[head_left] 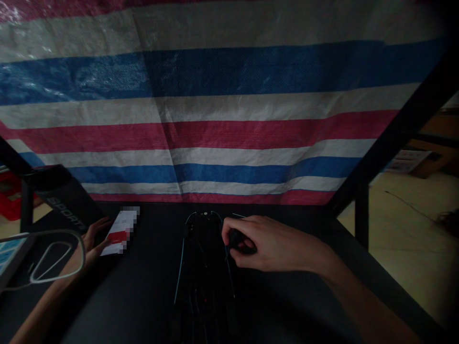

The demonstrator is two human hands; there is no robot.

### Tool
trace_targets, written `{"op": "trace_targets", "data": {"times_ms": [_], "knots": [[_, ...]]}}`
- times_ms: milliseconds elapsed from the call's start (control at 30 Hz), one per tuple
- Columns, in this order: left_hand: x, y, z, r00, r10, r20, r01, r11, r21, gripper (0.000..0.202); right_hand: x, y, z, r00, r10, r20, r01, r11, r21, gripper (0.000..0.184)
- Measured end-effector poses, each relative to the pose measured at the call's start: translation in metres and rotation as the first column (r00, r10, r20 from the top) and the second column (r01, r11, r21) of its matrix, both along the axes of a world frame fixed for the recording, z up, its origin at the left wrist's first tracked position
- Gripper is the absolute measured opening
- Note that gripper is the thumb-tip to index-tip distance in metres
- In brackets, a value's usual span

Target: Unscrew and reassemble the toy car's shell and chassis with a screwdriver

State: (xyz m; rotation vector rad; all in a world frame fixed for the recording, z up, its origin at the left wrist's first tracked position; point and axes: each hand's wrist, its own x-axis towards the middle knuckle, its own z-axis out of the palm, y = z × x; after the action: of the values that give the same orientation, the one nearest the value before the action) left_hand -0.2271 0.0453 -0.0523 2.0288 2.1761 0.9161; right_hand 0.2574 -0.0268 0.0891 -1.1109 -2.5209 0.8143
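My left hand (91, 241) is at the left of the dark table, fingers closed around a phone (116, 237) with a lit white and red screen, part of it blurred into blocks. My right hand (256, 243) is curled around a small black tool (236, 238), whose kind is too dark to make out; its thin tip points down. That tip is at the right edge of a long black car-like chassis (204, 258). Thin pale-blue lines run along the chassis sides, and wires lie along its middle. Its near end is lost in shadow.
A white cable (84, 258) loops in front of my left forearm, beside a tablet-like screen (10, 253). Behind it leans a black padded part marked SPORT (66, 205). A striped plastic sheet (229, 134) hangs beyond the black table (143, 306), between dark frame bars (387, 138).
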Motion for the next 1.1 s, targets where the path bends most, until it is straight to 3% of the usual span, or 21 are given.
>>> {"op": "trace_targets", "data": {"times_ms": [200, 367, 400, 467, 600, 700, 767, 900, 1100], "knots": [[0.009, -0.003, 0.001, 0.998, 0.017, 0.053, -0.018, 1.000, 0.025, 0.033, -0.001, 0.000, 0.002, 1.000, -0.003, 0.004, 0.003, 1.000, 0.015, 0.013], [0.030, -0.012, 0.018, 0.999, 0.037, 0.032, -0.038, 0.998, 0.057, 0.039, -0.005, 0.001, 0.001, 0.999, -0.047, -0.006, 0.048, 0.998, 0.042, 0.019], [0.038, -0.015, 0.024, 1.000, 0.001, -0.010, 0.000, 0.998, 0.064, 0.042, -0.005, 0.001, 0.000, 0.998, -0.059, -0.006, 0.059, 0.997, 0.052, 0.021], [0.062, -0.024, 0.038, 0.979, -0.181, -0.092, 0.189, 0.978, 0.083, 0.041, -0.005, 0.003, -0.001, 0.997, -0.072, -0.013, 0.072, 0.995, 0.072, 0.021], [0.134, -0.050, 0.072, 0.866, -0.492, -0.091, 0.494, 0.869, 0.005, 0.033, -0.003, 0.004, -0.003, 0.997, -0.066, -0.027, 0.068, 0.995, 0.074, 0.012], [0.189, -0.067, 0.090, 0.731, -0.682, -0.019, 0.673, 0.725, -0.146, 0.033, -0.003, 0.003, -0.004, 0.996, -0.088, -0.018, 0.089, 0.992, 0.089, 0.010], [0.214, -0.072, 0.095, 0.642, -0.766, 0.025, 0.753, 0.625, -0.204, 0.033, -0.003, 0.002, -0.003, 0.995, -0.104, -0.009, 0.104, 0.990, 0.096, 0.013], [0.239, -0.072, 0.094, 0.554, -0.832, -0.011, 0.775, 0.521, -0.357, 0.041, -0.004, -0.001, -0.001, 0.993, -0.114, 0.002, 0.113, 0.990, 0.087, 0.019], [0.250, -0.058, 0.098, 0.498, -0.867, -0.010, 0.804, 0.465, -0.371, 0.034, -0.007, -0.003, -0.001, 0.990, -0.132, 0.042, 0.124, 0.979, 0.161, 0.013]]}}
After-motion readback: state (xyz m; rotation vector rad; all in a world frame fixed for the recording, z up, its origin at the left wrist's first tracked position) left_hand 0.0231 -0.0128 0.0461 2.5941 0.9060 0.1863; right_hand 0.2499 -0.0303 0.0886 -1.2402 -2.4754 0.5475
